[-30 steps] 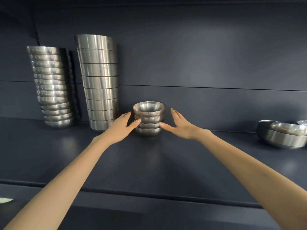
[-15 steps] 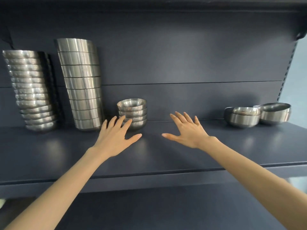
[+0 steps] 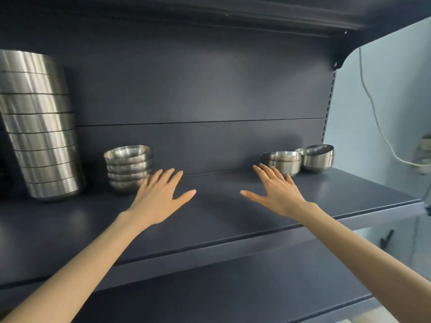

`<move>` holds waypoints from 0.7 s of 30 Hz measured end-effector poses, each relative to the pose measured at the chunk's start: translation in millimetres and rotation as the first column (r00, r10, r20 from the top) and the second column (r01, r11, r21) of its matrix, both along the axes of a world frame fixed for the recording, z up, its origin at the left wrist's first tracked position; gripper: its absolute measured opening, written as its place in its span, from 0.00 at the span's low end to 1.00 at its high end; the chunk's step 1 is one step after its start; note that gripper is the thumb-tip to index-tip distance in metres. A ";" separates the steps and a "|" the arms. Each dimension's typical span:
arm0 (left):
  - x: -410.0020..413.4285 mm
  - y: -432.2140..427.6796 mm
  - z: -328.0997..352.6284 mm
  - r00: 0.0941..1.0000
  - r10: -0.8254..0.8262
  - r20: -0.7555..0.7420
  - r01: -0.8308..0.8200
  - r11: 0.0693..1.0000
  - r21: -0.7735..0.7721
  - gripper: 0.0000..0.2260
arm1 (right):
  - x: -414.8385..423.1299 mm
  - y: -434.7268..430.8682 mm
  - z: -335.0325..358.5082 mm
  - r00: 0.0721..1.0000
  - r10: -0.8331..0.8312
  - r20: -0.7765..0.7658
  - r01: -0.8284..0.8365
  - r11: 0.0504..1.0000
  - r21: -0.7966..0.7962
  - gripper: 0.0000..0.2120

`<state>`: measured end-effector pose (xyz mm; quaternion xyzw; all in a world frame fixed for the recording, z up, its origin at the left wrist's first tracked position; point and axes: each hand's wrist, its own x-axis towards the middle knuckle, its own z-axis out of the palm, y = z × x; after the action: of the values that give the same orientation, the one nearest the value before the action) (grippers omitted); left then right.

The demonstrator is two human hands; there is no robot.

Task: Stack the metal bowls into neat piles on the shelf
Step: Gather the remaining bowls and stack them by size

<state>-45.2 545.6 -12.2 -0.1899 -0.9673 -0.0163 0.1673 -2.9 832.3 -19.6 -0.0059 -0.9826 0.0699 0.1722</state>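
While both arms are reaching forward over the dark shelf (image 3: 221, 220), the left hand (image 3: 161, 197) is lying flat with its palm down. Its fingers are straight and slightly fanned and its thumb is pointing inward, and it is holding nothing. The right hand (image 3: 277, 194) is mirroring it, spread wide with its thumb stretching toward the left one, and it too is gripping nothing. Whether either palm is actually pressing on the shelf surface, I cannot tell.

Just past the left hand's fingertips, on its outer side, a short pile of four metal bowls (image 3: 129, 167) is sitting near the back panel (image 3: 198, 89), its top bowl resting a little crooked. The outermost fingers are overlapping the pile's lower edge in the head view, so contact cannot be judged. Further out on that same side, beyond the short pile, a tall stack of bowls (image 3: 39, 127) is leaning slightly and running off the frame's edge.

Directly ahead of the right hand's fingertips, a nested pair of bowls (image 3: 283, 163) is standing at the back of the shelf. The fingertips are covering its lower front, and again touching cannot be confirmed. Just beside that pair, further to the right hand's outer side, another small pile (image 3: 317, 158) is sitting with its upper bowl tilted. Beyond the shelf's end on that side, a white cable (image 3: 373, 108) is hanging down a pale wall.
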 end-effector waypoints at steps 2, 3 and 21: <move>-4.0 21.4 2.3 1.000 -0.026 0.010 0.026 1.000 0.006 0.39 | 0.9 18.7 1.7 1.000 -0.016 -0.012 0.016 1.000 -0.008 0.44; -5.4 33.0 3.7 0.999 -0.041 0.018 0.041 0.999 0.016 0.38 | 1.7 27.3 2.6 1.000 -0.021 -0.020 0.021 1.000 -0.012 0.44; -42.4 237.8 36.6 0.968 -0.231 0.103 0.198 0.946 0.255 0.32 | -23.2 191.8 15.5 0.990 -0.093 -0.110 0.087 0.995 -0.056 0.42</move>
<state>-87.6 783.5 24.4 -0.2707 -0.9405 -0.1651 0.1224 -26.1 1024.1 -4.0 -0.0506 -0.9679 0.0875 0.2301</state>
